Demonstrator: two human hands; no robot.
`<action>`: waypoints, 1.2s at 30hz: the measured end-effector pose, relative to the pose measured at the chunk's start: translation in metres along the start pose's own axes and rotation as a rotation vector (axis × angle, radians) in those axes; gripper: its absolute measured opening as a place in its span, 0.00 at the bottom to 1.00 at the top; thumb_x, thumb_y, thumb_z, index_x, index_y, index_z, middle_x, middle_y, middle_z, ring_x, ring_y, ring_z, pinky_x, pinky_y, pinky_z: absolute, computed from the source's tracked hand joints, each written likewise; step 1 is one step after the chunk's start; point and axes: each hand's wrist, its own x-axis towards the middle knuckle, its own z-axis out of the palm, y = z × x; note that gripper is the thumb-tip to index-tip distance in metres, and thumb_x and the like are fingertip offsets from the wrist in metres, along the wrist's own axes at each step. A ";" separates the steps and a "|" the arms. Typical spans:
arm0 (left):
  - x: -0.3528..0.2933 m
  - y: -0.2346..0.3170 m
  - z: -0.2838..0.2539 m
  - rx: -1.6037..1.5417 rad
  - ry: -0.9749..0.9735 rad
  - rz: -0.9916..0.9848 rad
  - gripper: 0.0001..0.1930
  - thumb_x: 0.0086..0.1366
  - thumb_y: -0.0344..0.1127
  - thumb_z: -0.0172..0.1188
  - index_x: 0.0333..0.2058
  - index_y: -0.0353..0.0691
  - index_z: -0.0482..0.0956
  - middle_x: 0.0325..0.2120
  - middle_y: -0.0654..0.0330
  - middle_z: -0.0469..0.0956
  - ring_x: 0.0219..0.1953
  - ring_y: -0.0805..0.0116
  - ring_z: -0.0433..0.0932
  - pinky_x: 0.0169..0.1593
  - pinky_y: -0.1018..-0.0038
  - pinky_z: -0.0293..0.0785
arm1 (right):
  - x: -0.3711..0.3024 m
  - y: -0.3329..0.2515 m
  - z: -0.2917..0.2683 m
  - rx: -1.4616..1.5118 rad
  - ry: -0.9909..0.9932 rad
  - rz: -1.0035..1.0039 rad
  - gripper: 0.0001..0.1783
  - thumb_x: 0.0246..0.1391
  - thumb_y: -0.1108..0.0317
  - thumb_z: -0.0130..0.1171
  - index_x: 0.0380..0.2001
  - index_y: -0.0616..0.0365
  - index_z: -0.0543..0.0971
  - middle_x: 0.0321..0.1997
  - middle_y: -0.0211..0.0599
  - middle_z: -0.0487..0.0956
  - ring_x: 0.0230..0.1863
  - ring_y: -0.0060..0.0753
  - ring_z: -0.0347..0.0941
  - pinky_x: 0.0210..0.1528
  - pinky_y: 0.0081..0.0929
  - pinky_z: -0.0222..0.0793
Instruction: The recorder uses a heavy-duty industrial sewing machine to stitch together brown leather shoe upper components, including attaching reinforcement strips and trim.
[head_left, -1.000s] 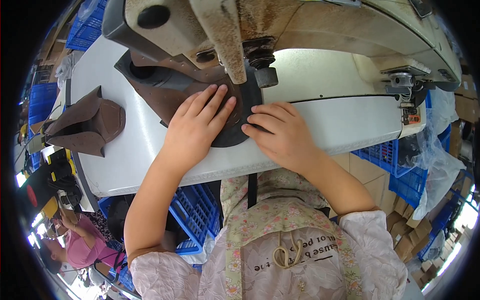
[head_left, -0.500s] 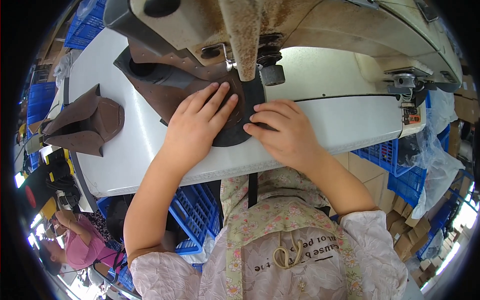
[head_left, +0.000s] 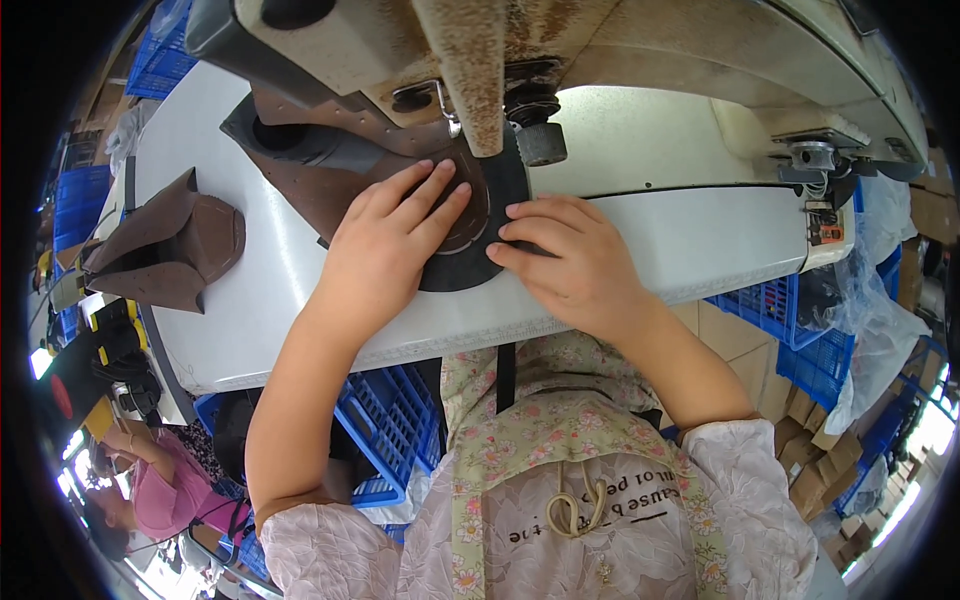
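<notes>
A brown leather shoe upper [head_left: 335,170] with a black curved edge piece [head_left: 470,272] lies on the white table of a sewing machine [head_left: 480,80], its rounded end under the machine head. My left hand [head_left: 385,235] rests flat on the brown leather, fingers a little spread. On the right, my right hand [head_left: 570,250] touches the outer rim of the black piece with its fingertips, fingers slightly bent and apart. Light stitches curve along the brown leather beside my left fingertips. The machine head hides the spot where the needle would meet the leather.
A second brown shoe upper [head_left: 170,240] sits at the table's left. Blue crates [head_left: 390,430] stand below the front edge, and more crates [head_left: 765,310] with clear plastic bags [head_left: 865,320] are at right. A person in pink [head_left: 165,490] is at lower left.
The shoe upper has turned slightly under the machine head, showing more stitched edge by my left fingers. Both hands stay on it with only small shifts.
</notes>
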 end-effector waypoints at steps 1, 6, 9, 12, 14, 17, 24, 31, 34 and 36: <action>0.000 0.000 0.000 0.000 -0.001 0.001 0.32 0.51 0.21 0.55 0.58 0.42 0.77 0.62 0.55 0.73 0.63 0.54 0.70 0.61 0.59 0.69 | 0.000 -0.001 0.000 0.004 -0.006 0.011 0.16 0.41 0.72 0.65 0.38 0.51 0.85 0.42 0.30 0.81 0.54 0.38 0.76 0.58 0.43 0.72; 0.000 0.001 0.002 0.060 0.005 0.015 0.30 0.54 0.25 0.55 0.59 0.43 0.76 0.62 0.56 0.72 0.63 0.56 0.70 0.61 0.60 0.69 | 0.001 0.000 -0.001 -0.011 -0.007 0.003 0.13 0.44 0.70 0.65 0.37 0.52 0.85 0.42 0.30 0.80 0.54 0.37 0.75 0.59 0.42 0.71; -0.002 0.004 0.005 0.136 0.008 0.015 0.29 0.57 0.28 0.54 0.60 0.44 0.76 0.63 0.57 0.72 0.63 0.56 0.70 0.62 0.60 0.68 | 0.002 0.000 0.000 -0.004 -0.003 0.004 0.12 0.45 0.69 0.65 0.36 0.52 0.85 0.42 0.30 0.79 0.54 0.37 0.75 0.58 0.42 0.71; -0.002 0.005 0.006 0.179 -0.003 0.027 0.28 0.59 0.32 0.53 0.60 0.45 0.76 0.63 0.57 0.71 0.64 0.57 0.70 0.63 0.61 0.68 | 0.002 0.000 0.000 0.001 -0.010 0.002 0.11 0.45 0.69 0.65 0.36 0.52 0.85 0.42 0.31 0.79 0.54 0.37 0.75 0.58 0.42 0.71; -0.002 0.004 0.006 0.179 -0.008 0.031 0.28 0.59 0.32 0.53 0.60 0.45 0.76 0.63 0.56 0.71 0.64 0.57 0.69 0.63 0.61 0.68 | 0.001 0.000 0.001 0.007 -0.015 0.008 0.12 0.45 0.69 0.65 0.36 0.53 0.85 0.42 0.31 0.79 0.54 0.37 0.75 0.58 0.41 0.72; -0.002 0.004 0.006 0.184 -0.012 0.041 0.28 0.59 0.32 0.53 0.60 0.45 0.76 0.63 0.56 0.71 0.64 0.57 0.69 0.64 0.61 0.67 | 0.000 0.000 0.001 0.008 -0.014 0.013 0.12 0.45 0.70 0.65 0.36 0.53 0.85 0.42 0.31 0.79 0.54 0.37 0.75 0.57 0.40 0.72; -0.002 0.002 0.004 0.189 -0.004 0.074 0.27 0.59 0.32 0.53 0.59 0.45 0.77 0.62 0.55 0.72 0.64 0.56 0.70 0.64 0.60 0.67 | 0.001 -0.004 0.003 0.016 -0.006 0.035 0.12 0.45 0.70 0.65 0.36 0.55 0.85 0.42 0.32 0.78 0.53 0.39 0.74 0.54 0.38 0.73; -0.001 0.000 0.005 0.211 0.014 0.111 0.27 0.58 0.34 0.54 0.58 0.45 0.76 0.61 0.53 0.73 0.62 0.54 0.71 0.63 0.60 0.69 | 0.001 -0.006 0.002 0.014 -0.017 0.042 0.16 0.41 0.72 0.66 0.39 0.55 0.85 0.45 0.34 0.80 0.53 0.41 0.75 0.51 0.39 0.75; -0.001 0.000 0.005 0.211 0.025 0.115 0.26 0.58 0.34 0.54 0.58 0.43 0.77 0.61 0.55 0.72 0.62 0.55 0.71 0.63 0.60 0.69 | 0.002 -0.008 0.001 0.010 -0.034 0.052 0.17 0.42 0.72 0.66 0.40 0.55 0.85 0.48 0.34 0.80 0.55 0.41 0.75 0.52 0.40 0.74; 0.000 -0.001 0.004 0.209 0.029 0.145 0.26 0.58 0.34 0.54 0.57 0.41 0.77 0.62 0.58 0.72 0.62 0.57 0.71 0.63 0.60 0.68 | 0.002 -0.008 0.000 0.011 -0.041 0.054 0.17 0.42 0.72 0.65 0.40 0.55 0.85 0.49 0.34 0.80 0.56 0.41 0.74 0.53 0.40 0.74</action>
